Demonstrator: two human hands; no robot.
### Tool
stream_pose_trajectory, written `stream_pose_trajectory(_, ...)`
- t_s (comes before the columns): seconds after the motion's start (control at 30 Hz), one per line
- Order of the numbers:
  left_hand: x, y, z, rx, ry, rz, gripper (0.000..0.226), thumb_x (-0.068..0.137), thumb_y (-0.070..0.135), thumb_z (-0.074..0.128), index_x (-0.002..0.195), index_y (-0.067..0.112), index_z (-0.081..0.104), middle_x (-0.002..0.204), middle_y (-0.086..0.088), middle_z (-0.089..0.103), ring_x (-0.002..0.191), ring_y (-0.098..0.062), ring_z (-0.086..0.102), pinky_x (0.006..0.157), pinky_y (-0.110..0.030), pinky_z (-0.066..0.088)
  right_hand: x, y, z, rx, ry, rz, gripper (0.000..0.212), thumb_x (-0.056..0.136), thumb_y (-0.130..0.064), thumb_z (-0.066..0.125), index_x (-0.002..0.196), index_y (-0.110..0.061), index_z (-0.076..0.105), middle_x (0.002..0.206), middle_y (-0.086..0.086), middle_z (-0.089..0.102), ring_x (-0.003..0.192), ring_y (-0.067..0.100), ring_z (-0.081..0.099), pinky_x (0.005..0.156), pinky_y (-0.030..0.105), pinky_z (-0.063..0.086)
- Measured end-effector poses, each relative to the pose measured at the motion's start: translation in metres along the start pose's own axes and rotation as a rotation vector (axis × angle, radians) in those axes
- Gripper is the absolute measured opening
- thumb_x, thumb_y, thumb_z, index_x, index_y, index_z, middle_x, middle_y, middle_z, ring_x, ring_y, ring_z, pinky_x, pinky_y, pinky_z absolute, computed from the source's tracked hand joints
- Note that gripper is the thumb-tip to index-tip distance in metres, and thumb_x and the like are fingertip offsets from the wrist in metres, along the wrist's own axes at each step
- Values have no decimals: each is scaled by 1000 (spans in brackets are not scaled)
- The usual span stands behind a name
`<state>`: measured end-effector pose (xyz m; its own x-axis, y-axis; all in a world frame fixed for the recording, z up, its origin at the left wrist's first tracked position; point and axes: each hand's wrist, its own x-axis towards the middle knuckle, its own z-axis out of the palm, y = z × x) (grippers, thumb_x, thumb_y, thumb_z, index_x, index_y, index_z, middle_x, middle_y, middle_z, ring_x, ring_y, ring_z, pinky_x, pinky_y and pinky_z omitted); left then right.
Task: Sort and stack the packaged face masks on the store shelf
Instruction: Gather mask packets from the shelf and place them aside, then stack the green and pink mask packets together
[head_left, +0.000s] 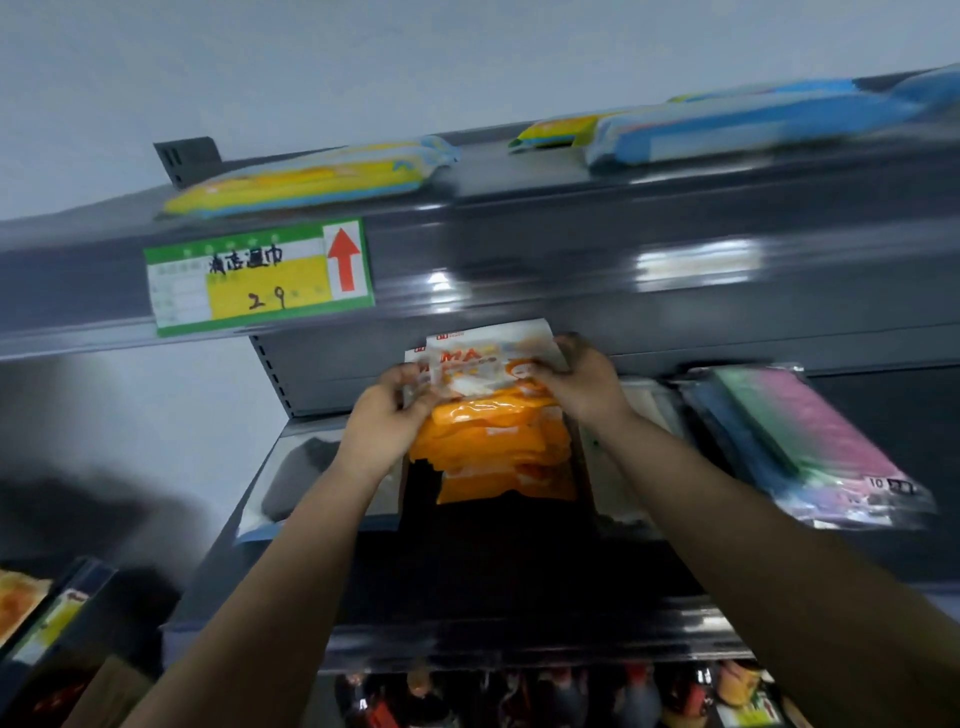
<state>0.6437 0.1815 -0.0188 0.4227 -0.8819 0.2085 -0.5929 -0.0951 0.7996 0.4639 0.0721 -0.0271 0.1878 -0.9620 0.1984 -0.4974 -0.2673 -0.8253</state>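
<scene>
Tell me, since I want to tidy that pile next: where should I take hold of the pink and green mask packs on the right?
Probably by the near short end of the pink and green packs, coming from the front. They lie flat and overhang the shelf edge toward you, so a hand can pinch above and below there.

the orange masks (493, 441) are seen under a white header printed in orange. a yellow and blue pack (311, 179) and blue packs (748, 124) are shown on a dark grey shelf (571, 249). a green, yellow and white tag (257, 278) is marked with a red arrow. pink, green and blue packs (810, 441) are seen at right.
</scene>
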Motion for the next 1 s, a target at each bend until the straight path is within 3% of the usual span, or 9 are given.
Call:
stream_pose_trajectory(0.17, 3, -1, 3, 150, 34, 131, 41, 88, 33, 62, 125, 18, 55, 124, -7, 61, 115, -28, 55, 91, -36, 47, -18, 2, -8, -56, 99, -92, 49, 76, -40, 68, 115, -10, 63, 113, 13, 65, 108, 27, 60, 95, 39, 48)
stream_pose_trajectory(0.3, -3, 13, 14, 342, 50, 280, 41, 89, 39, 57, 127, 23, 53, 126, -6, 59, 116, -32, 53, 95, -45, 44, -43, -3, -27, -256, 102, -172, 46, 82, -24, 67, 123, -7, 56, 123, 15, 58, 117, 33, 50, 99, 37, 42)
stream_pose_trajectory(0.5, -18, 49, 54, 656, 19, 502, 49, 90, 36, 52, 137, 23, 44, 136, -3, 52, 127, -29, 44, 106, -42, 29, -59, 13, -71, -603, 28, -212, 49, 88, -31, 56, 134, -17, 47, 134, 7, 50, 125, 29, 43, 102, 39, 38)
stream_pose_trajectory(0.63, -33, 76, 92, 758, 10, 614, 44, 82, 31, 59, 124, 17, 58, 114, -6, 65, 107, -32, 58, 92, -41, 42, -65, 35, -108, -719, 13, -197, 44, 89, -34, 53, 131, -20, 50, 133, 4, 51, 126, 26, 42, 101, 36, 33)
stream_pose_trajectory(0.73, -44, 94, 124, 729, -25, 622, 47, 74, 35, 56, 116, 16, 64, 103, -6, 69, 95, -32, 65, 84, -40, 50, -68, 56, -135, -734, -2, -182, 42, 88, -33, 52, 128, -20, 51, 132, 3, 52, 126, 25, 43, 99, 34, 34)
stream_pose_trajectory(0.87, -61, 115, 173, 616, -169, 510, 51, 90, 38, 49, 139, 23, 42, 135, -2, 53, 124, -26, 48, 101, -35, 37, -70, 91, -171, -735, -36, -116, 43, 89, -33, 52, 130, -20, 51, 133, 4, 52, 124, 26, 46, 100, 35, 37)
stream_pose_trajectory(1.0, -73, 126, 218, 475, -267, 406, 51, 92, 37, 50, 140, 23, 39, 138, -2, 49, 125, -22, 47, 100, -30, 39, -70, 122, -202, -696, -107, -49, 48, 88, -34, 55, 133, -21, 48, 134, 4, 51, 124, 28, 46, 100, 34, 38)
